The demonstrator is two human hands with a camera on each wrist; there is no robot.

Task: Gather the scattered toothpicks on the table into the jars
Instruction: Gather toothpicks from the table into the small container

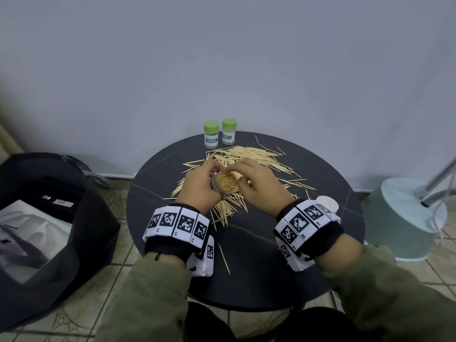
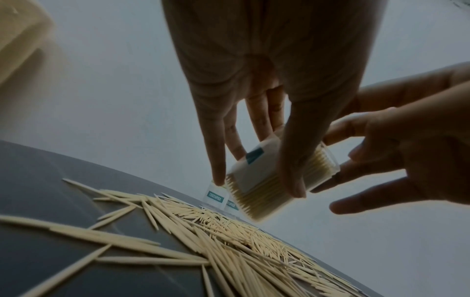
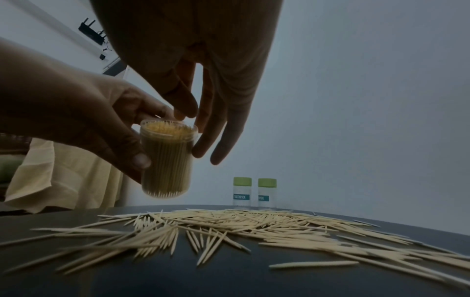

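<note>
Left hand (image 1: 200, 185) holds an open clear plastic jar (image 3: 166, 158) packed full with wooden toothpicks above a dark round table (image 1: 283, 255)

The jar looks light, rigid and smooth (likely slippery), best gripped round its wall; left thumb and fingers curl around it, while the right hand (image 1: 261, 186) hovers at the rim, fingers relaxed and apart; loose pale toothpicks (image 1: 249, 156) lie scattered beneath

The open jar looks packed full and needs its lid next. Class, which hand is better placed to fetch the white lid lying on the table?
Right. The white lid lies beside the right hand's wrist, and that hand only hovers at the open jar. The left hand grips the jar and is farther away.
</note>
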